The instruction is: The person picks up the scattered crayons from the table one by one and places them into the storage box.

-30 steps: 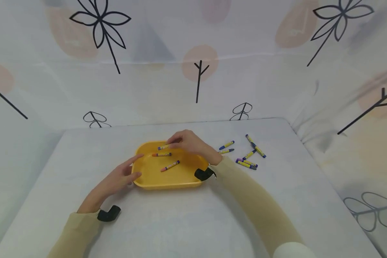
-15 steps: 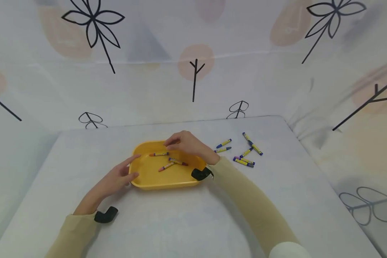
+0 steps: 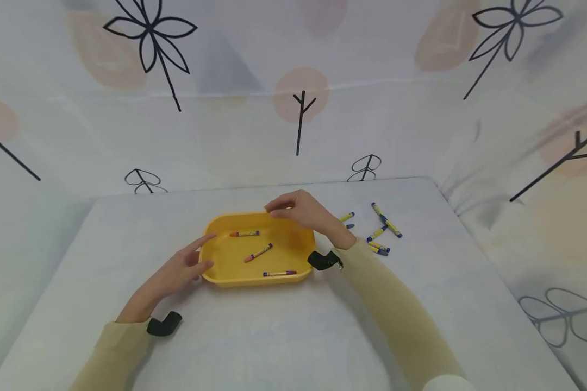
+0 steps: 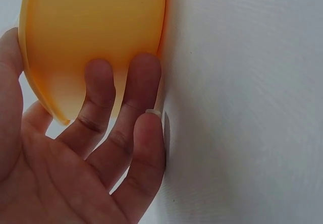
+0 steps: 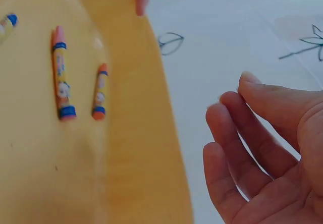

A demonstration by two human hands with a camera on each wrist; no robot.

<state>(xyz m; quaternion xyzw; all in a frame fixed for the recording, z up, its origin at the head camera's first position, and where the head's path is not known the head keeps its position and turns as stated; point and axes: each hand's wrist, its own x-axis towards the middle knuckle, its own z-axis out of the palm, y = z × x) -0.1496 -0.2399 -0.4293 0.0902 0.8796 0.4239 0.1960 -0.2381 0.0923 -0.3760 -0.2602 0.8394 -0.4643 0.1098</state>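
Observation:
A yellow plastic tray (image 3: 235, 262) lies on the white table, holding an orange crayon (image 3: 244, 234), a pink crayon (image 3: 258, 252) and a dark brownish-purple crayon (image 3: 280, 273) near its front wall. My left hand (image 3: 176, 271) grips the tray's left end, its thumb and forefinger at the rim; the left wrist view shows other fingers (image 4: 144, 77) against the outer wall. Over the tray's far right rim hovers my right hand (image 3: 307, 210), holding nothing. In the right wrist view its thumb and fingers (image 5: 217, 123) are loosely bent beside the tray's edge.
To the right of the tray, several yellow-wrapped crayons (image 3: 391, 227) lie loose on the table (image 3: 254, 336), some partly hidden behind the right hand and wrist. A patterned cloth wall (image 3: 225, 141) rises behind the table.
My right hand has let go of the dark crayon, which fell and rolled to the tray's front. That hand has then moved up and right. The left hand stays at the tray.

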